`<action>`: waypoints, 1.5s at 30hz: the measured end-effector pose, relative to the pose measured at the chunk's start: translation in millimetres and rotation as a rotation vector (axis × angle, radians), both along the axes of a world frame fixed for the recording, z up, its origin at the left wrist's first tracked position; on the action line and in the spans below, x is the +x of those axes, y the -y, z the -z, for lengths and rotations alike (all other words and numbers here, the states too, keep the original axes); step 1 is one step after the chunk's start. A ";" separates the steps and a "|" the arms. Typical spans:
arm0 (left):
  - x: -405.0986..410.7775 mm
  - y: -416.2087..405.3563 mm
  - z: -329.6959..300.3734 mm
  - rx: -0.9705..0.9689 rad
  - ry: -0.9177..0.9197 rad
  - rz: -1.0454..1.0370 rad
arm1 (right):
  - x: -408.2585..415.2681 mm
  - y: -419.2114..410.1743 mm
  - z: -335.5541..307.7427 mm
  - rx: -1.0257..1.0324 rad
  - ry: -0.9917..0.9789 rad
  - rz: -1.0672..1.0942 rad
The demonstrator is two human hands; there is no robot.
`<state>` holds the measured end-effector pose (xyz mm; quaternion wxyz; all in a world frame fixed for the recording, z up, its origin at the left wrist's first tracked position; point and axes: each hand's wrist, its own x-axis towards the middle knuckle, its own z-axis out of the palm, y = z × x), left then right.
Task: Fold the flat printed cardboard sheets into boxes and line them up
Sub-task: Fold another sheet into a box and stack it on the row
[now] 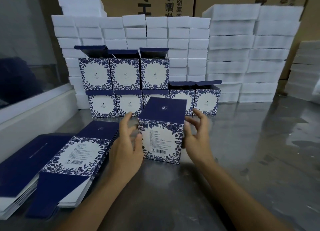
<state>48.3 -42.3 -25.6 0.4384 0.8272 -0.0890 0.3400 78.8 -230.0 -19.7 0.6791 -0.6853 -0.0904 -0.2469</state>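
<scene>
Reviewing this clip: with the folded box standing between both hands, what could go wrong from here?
1. Both the left hand and right hand look open beside the folded box; a careless nudge might tip it.
2. The stacked boxes behind have raised lids; pushing the new one in hard could topple them.
3. The flat sheets lie fanned unevenly and might slide.

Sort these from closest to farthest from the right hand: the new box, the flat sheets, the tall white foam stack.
1. New box: beside the right hand, to its left.
2. Flat sheets: lying far left.
3. Foam stack: at the back, right side.
</scene>
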 end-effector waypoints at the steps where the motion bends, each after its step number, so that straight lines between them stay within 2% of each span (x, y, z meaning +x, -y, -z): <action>1: 1.6 -0.7 2.5 -0.025 -0.033 0.003 | 0.8 2.2 1.6 0.014 -0.060 -0.055; 4: 8.8 -3.5 7.7 -0.029 -0.057 -0.033 | 4.7 6.6 7.4 0.004 -0.210 -0.197; 7: 10.5 -1.4 10.3 0.044 -0.066 -0.002 | 7.1 5.4 18.8 -0.177 -0.109 -0.173; 10: 8.1 1.2 7.4 -0.152 -0.171 0.084 | 8.5 4.9 16.5 -0.205 -0.140 -0.029; 13: 7.5 -1.9 4.5 -0.320 -0.177 0.161 | 8.4 11.2 8.4 -0.220 -0.159 0.062; 18: 5.0 -2.6 5.7 -0.432 -0.264 0.302 | 2.7 9.0 7.3 -0.151 -0.189 0.008; 21: 10.1 -4.4 7.3 -0.453 -0.247 0.280 | 3.3 8.5 8.1 -0.156 -0.169 0.011; 25: 15.2 -3.8 10.5 -0.335 -0.229 0.163 | 0.4 7.0 6.1 -0.156 -0.077 -0.067; 30: 14.5 -7.1 5.8 -0.324 -0.149 0.048 | -6.4 0.9 0.4 -0.147 0.058 -0.012; 34: 5.0 -5.9 -8.9 -0.471 -0.001 0.122 | -14.4 -1.2 -12.2 -0.134 0.148 -0.085; 39: -4.0 -0.3 -20.6 -0.267 0.180 0.205 | -21.0 -9.8 -21.6 -0.132 0.233 -0.114; 42: -5.7 4.3 -20.2 -0.067 0.234 0.153 | -22.6 -11.7 -19.1 -0.160 0.254 -0.047; 45: -6.4 3.1 -18.4 0.034 0.259 0.139 | -21.4 -11.0 -16.6 -0.235 0.293 0.034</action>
